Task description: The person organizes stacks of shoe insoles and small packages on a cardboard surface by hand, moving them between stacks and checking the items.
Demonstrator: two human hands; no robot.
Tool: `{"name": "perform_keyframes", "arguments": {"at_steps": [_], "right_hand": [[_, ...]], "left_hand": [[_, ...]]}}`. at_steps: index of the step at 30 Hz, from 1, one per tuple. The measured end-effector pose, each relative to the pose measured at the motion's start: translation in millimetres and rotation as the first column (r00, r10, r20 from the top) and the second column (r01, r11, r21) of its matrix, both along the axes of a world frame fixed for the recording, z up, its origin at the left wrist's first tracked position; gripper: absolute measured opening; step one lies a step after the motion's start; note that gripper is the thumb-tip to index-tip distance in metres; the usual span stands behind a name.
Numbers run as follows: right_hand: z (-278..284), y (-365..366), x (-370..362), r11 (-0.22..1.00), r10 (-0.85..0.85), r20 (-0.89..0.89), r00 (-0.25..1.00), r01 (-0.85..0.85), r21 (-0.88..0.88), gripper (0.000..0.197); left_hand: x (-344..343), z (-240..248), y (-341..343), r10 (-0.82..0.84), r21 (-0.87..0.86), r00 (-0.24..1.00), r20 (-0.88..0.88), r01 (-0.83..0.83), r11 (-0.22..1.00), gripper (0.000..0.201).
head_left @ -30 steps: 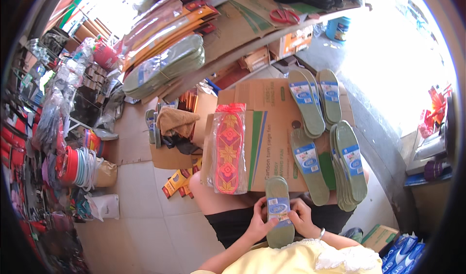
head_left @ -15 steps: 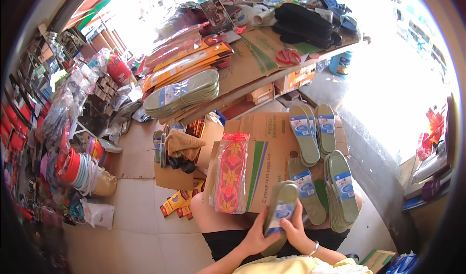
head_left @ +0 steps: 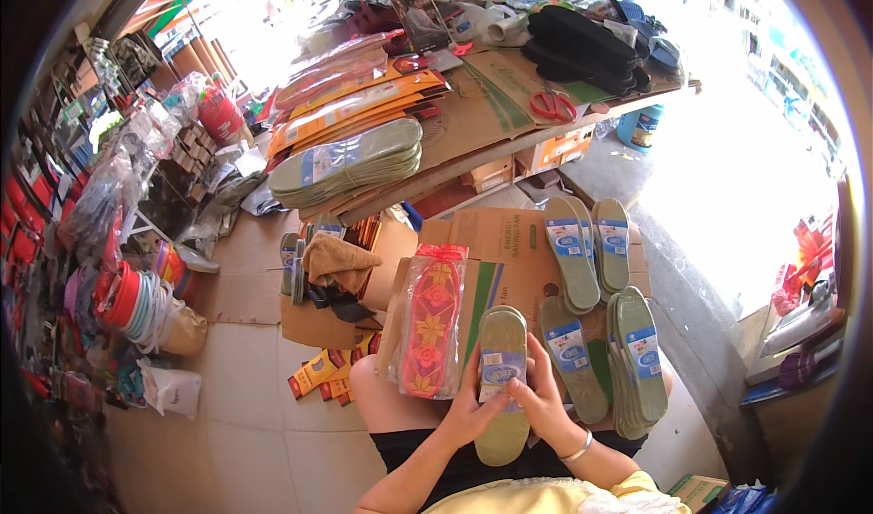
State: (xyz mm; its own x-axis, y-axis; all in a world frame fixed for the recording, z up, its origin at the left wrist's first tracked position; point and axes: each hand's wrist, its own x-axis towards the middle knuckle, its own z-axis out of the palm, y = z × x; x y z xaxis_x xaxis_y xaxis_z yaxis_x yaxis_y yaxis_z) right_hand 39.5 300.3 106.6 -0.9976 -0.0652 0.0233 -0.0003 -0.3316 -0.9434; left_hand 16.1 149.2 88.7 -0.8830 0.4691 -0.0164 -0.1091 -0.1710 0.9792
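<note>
When checked in the head view, found clamped together on the held insole (head_left: 501, 437): left hand (head_left: 466, 414) along its left side and right hand (head_left: 547, 409) along its right side, with right thumb (head_left: 521, 393) on the blue label (head_left: 502, 367). Noted bracelet (head_left: 579, 448) on the right wrist. Located held insole above the lap, label up, far end overlapping the near edge of the carton (head_left: 500, 227) in view; contact with carton not determinable.

On the carton, recorded bagged pink insoles (head_left: 432, 327) along the left edge, two green stacks (head_left: 568, 250) at the far right corner, and a fanned stack (head_left: 641, 359) at the near right corner, reaching past the near edge.

On the tabletop (head_left: 455, 136), recorded green pile (head_left: 350, 161) at the near left corner, orange packets (head_left: 364, 106) just behind, red-handled scissors (head_left: 552, 106) by the near edge, and black insoles (head_left: 582, 50) toward the right corner. Left of the carton, noted brown cloth (head_left: 338, 259); on the floor, yellow packets (head_left: 323, 373).
</note>
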Motion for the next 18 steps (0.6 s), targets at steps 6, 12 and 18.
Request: {"name": "perform_keyframes", "arguments": {"at_steps": [6, 12, 18], "right_hand": [[2, 11, -38, 0.809, -0.296, 0.169, 0.940, 0.341, -0.478, 0.071], [-1, 20, -46, 0.704, -0.280, 0.148, 0.948, 0.308, -0.640, 0.056], [-29, 35, -25, 0.865, -0.148, 0.131, 0.980, 0.192, -0.464, 0.054]], "left_hand": [[21, -2, -10, 0.102, 0.083, 0.970, 0.221, -0.123, 0.989, 0.096], [-21, 7, -32, 0.480, 0.250, 0.859, 0.181, -0.512, 0.822, 0.076], [-62, 31, -65, 0.567, 0.325, 0.815, 0.115, -0.571, 0.754, 0.058]]}}
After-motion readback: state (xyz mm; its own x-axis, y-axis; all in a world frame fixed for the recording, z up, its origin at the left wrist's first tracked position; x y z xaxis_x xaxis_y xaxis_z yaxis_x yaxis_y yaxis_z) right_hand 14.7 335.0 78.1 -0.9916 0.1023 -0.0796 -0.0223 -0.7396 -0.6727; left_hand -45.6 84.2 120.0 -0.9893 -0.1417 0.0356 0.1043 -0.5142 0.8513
